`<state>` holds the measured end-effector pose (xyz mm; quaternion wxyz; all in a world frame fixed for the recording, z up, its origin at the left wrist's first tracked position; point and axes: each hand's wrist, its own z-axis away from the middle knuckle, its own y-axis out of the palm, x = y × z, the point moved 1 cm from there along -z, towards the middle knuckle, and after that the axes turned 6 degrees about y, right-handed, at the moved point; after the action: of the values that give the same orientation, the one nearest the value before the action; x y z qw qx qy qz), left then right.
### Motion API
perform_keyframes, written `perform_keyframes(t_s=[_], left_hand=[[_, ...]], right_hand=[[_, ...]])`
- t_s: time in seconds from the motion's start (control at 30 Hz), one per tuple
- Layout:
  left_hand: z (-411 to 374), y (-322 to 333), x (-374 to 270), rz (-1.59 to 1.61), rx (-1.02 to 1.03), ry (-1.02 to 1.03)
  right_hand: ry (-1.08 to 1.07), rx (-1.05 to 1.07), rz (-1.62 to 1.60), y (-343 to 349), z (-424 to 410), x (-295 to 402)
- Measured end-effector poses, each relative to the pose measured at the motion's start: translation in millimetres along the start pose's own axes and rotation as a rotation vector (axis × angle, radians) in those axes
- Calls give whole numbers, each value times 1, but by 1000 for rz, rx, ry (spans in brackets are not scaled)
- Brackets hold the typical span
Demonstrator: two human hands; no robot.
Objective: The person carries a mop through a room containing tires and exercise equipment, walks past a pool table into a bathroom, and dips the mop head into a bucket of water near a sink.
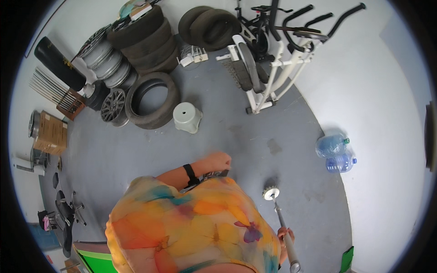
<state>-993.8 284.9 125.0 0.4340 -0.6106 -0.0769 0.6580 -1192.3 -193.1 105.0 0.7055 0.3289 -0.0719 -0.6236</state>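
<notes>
My right hand (286,234) is closed around the grey pole (289,247) of a round-headed scrubbing brush. The brush's white round head (271,193) rests at or just over the grey floor, up and to the left of that hand. In front of my body, my left hand (222,161) is curled, with a black band on the wrist; part of it is blurred. A dark object with light marks (216,173) shows just below it, partly behind my colourful top; whether the hand holds it I cannot tell.
A pale plastic stool (184,114) stands ahead on the floor, beside a lying tyre (174,97). Stacked tyres (150,44) and wheel rims (106,61) line the far left. A white elliptical trainer (273,78) stands ahead right. Large water bottles (333,146) lie by the right wall.
</notes>
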Motion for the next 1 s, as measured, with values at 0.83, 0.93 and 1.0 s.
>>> perform_keyframes(t_s=[0.83, 0.93, 1.0], left_hand=[[-201, 190, 119, -873, 880, 301], [-272, 239, 84, -854, 916, 301], [-336, 271, 55, -883, 917, 374]], right_hand=[[-578, 440, -681, -135, 133, 130], [-647, 449, -792, -140, 163, 181], [-708, 464, -852, -141, 174, 216]])
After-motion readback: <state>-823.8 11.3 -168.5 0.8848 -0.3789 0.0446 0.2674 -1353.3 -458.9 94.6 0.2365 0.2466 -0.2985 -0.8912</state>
